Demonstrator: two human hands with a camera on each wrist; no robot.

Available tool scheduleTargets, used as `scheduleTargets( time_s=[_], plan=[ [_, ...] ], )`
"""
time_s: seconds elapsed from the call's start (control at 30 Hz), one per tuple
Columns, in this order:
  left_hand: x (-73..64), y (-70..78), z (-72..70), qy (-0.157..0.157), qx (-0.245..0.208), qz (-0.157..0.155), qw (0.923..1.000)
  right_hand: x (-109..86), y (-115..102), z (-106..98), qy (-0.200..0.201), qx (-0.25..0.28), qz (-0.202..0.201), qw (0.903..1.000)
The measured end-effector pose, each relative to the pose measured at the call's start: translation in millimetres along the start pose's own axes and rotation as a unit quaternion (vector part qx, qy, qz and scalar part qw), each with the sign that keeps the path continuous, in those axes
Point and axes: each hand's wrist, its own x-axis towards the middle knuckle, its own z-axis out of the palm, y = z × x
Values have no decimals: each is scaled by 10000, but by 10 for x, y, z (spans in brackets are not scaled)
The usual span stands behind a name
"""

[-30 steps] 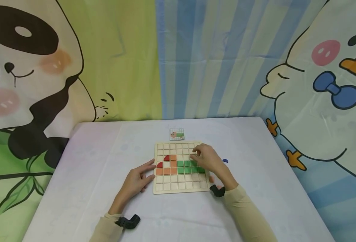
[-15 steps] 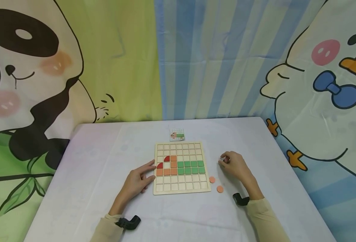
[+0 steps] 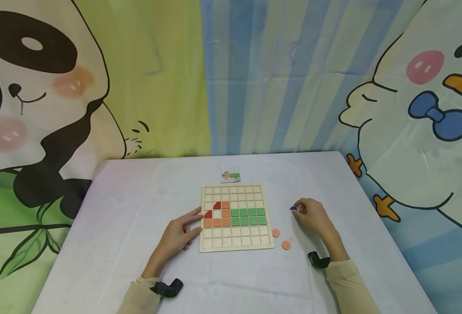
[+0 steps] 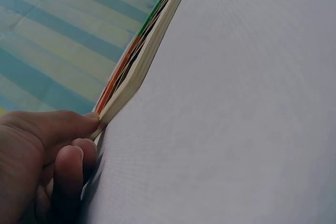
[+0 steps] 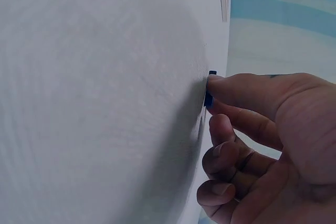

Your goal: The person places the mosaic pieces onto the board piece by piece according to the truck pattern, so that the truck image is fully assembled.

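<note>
A pale wooden grid board [image 3: 236, 242] lies on the table, with red, orange and green pieces in its cells. My left hand [image 3: 180, 233] rests against its left edge, thumb and index finger spread apart and touching it. In the left wrist view the thumb [image 4: 79, 124] lies on the board's rim. Right of the board, my right hand [image 3: 313, 216] pinches a small blue piece [image 3: 293, 208] between thumb and index finger, close to the tabletop. The right wrist view shows that blue piece [image 5: 209, 95] edge-on, with the other fingers curled loosely below.
Two orange discs [image 3: 286, 245] lie right of the board near its lower corner. A small picture card [image 3: 230, 174] with a coloured grid sits behind the board. The white table [image 3: 156, 187] ends at a printed curtain [image 3: 254, 87].
My right hand has moved from over the board's upper right to the blue piece on the right and now pinches it. The left hand stays at the board's edge.
</note>
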Motion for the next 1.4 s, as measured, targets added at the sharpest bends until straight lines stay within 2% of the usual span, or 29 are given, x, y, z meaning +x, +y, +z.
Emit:
scheduleTargets(
  time_s=[0.23,0.67,1.07,1.4],
  plan=[
    [6,21,-3,9,36,-6,10000,-5,11,-1,93,28,-29,9999],
    [-11,41,2,38,-5,6,10000,-4,6,-3,29,-10,-10,10000],
    [-7,40,3,39,-10,-82,10000,-11,-7,4,94,-75,-157,9998],
    [5,40,7,17,56,-104,9999,20,-209,7,155,-151,-60,9997]
  ],
)
